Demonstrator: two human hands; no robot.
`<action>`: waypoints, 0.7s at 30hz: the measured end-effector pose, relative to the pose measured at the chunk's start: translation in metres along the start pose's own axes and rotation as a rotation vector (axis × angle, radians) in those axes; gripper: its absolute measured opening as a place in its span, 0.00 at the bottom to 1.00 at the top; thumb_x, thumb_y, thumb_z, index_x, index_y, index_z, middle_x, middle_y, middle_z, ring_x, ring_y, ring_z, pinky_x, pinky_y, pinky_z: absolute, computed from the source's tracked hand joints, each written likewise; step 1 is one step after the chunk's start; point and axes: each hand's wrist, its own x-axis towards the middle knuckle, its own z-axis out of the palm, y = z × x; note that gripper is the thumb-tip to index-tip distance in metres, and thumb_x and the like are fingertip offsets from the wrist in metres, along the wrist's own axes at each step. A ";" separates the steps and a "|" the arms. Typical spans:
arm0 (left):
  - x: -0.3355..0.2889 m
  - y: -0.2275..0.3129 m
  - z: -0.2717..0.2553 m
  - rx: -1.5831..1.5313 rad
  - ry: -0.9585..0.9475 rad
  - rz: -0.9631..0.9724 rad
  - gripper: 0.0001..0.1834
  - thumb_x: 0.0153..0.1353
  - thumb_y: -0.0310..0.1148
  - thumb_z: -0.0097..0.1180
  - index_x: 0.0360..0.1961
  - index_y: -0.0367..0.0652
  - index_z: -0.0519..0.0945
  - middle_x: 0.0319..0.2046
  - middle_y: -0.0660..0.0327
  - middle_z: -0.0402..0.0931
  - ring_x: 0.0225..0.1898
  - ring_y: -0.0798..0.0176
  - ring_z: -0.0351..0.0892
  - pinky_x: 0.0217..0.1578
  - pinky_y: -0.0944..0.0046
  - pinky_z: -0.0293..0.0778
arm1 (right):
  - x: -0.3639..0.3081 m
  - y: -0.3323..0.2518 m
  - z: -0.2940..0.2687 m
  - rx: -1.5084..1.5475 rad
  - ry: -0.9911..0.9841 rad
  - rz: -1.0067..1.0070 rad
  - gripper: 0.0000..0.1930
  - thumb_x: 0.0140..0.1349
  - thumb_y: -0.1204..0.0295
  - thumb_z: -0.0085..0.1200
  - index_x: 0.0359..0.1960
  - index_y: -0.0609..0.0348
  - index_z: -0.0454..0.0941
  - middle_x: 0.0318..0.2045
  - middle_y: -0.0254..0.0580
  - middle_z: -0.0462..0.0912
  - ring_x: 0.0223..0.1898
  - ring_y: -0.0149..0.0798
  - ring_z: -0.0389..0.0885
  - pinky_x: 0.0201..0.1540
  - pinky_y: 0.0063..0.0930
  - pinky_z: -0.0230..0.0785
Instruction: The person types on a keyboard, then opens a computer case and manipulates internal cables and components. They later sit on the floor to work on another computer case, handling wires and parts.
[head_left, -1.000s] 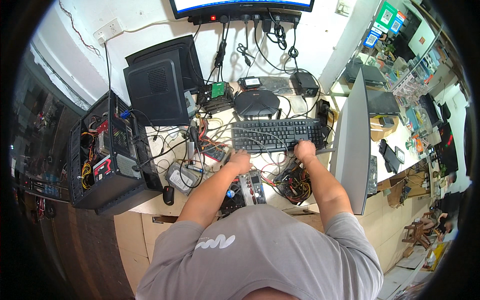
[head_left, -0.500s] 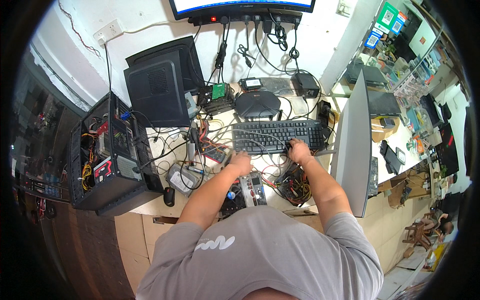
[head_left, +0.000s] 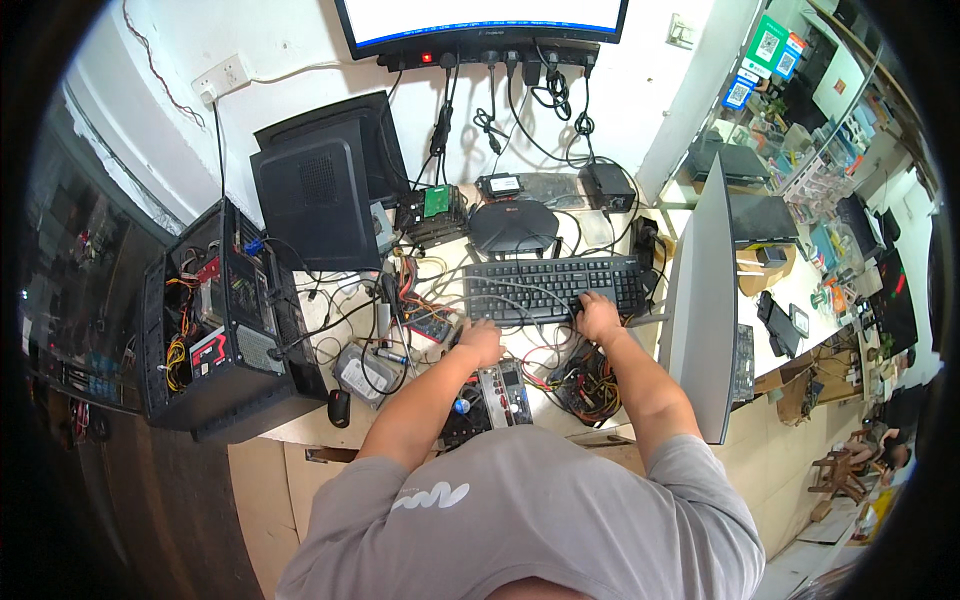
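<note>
A black keyboard [head_left: 555, 290] lies across the middle of the table, with grey cables draped over it. My left hand [head_left: 481, 342] rests at its near left corner, fingers reaching toward the lower keys. On the front edge, right of the middle, my right hand [head_left: 599, 316] has its fingers apart over the keys. Neither hand grips anything. Just below the left hand is a circuit board [head_left: 505, 390] with ports along it, partly hidden by my shirt. A bundle of coloured wires [head_left: 590, 385] lies under the right wrist.
An opened computer case [head_left: 230, 330] stands at the left, beside a black mouse [head_left: 339, 408] and a hard drive [head_left: 365, 374]. Behind the keyboard sits a black router [head_left: 513, 229]. A lit monitor [head_left: 490, 20] hangs above. Another monitor [head_left: 700, 310] stands edge-on at the right.
The whole view has tilted up slightly, so everything sits lower in the picture. Both hands keep about the same places at the keyboard.
</note>
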 end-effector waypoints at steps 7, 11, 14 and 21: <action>0.000 0.000 0.000 0.003 0.011 -0.001 0.30 0.63 0.47 0.48 0.61 0.40 0.68 0.66 0.53 0.60 0.69 0.51 0.52 0.68 0.41 0.42 | 0.001 -0.003 0.001 -0.028 -0.013 -0.063 0.23 0.56 0.66 0.51 0.54 0.57 0.73 0.55 0.42 0.73 0.57 0.48 0.70 0.59 0.44 0.62; 0.003 -0.003 0.005 -0.003 0.026 0.000 0.30 0.63 0.46 0.48 0.61 0.40 0.69 0.66 0.53 0.60 0.69 0.51 0.53 0.68 0.41 0.42 | 0.000 -0.004 -0.003 -0.005 0.015 0.028 0.22 0.56 0.65 0.50 0.53 0.57 0.74 0.53 0.46 0.74 0.57 0.49 0.70 0.59 0.43 0.62; 0.001 -0.001 0.003 0.004 0.023 0.007 0.29 0.63 0.46 0.48 0.61 0.40 0.68 0.66 0.53 0.59 0.69 0.52 0.54 0.67 0.41 0.43 | -0.004 -0.004 -0.011 -0.048 -0.026 0.098 0.21 0.56 0.64 0.50 0.51 0.58 0.74 0.51 0.48 0.74 0.56 0.50 0.71 0.58 0.43 0.63; 0.007 -0.004 0.004 -0.129 0.118 0.005 0.25 0.62 0.44 0.50 0.56 0.39 0.73 0.59 0.52 0.67 0.64 0.51 0.60 0.65 0.43 0.51 | -0.008 0.007 -0.008 -0.047 0.003 0.144 0.20 0.55 0.64 0.50 0.48 0.59 0.75 0.48 0.48 0.75 0.53 0.51 0.72 0.56 0.44 0.64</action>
